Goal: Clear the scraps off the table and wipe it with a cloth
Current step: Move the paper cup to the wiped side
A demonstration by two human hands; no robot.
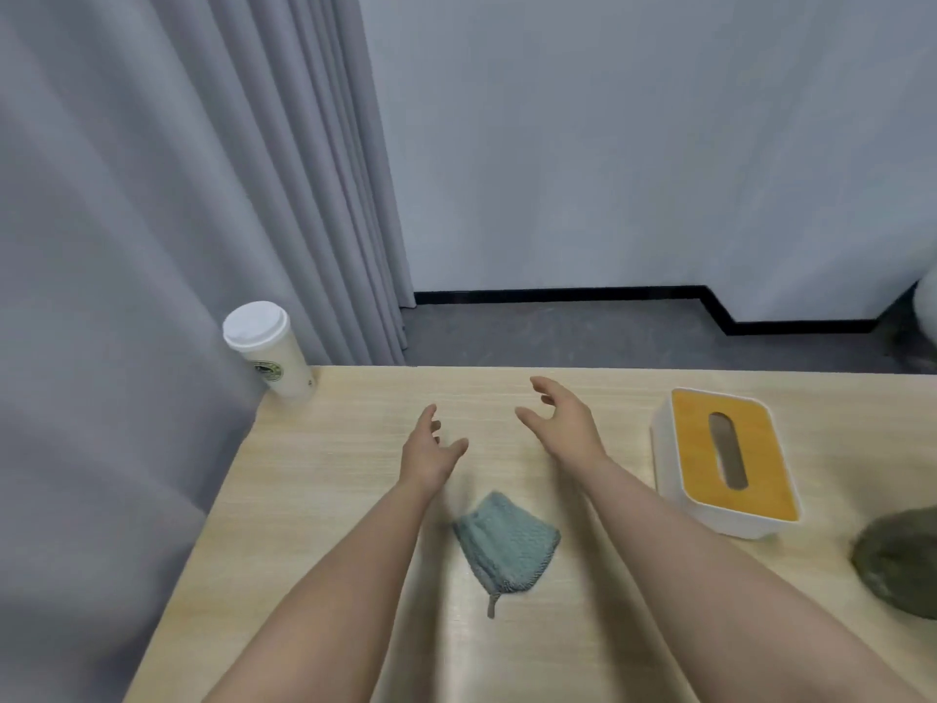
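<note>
A folded grey-green cloth (pixel 504 545) lies on the light wooden table (pixel 329 499), near the middle and between my two forearms. My left hand (pixel 428 451) hovers above the table beyond the cloth, fingers apart and holding nothing. My right hand (pixel 560 423) is a little farther out and to the right, also open and empty, its fingers curled loosely. Neither hand touches the cloth. I see no loose scraps on the visible tabletop.
A white lidded paper cup (pixel 271 350) stands at the far left corner by the grey curtain (pixel 152 220). A white tissue box with a yellow top (pixel 725 461) sits at the right. A dark green object (pixel 900 563) lies at the right edge.
</note>
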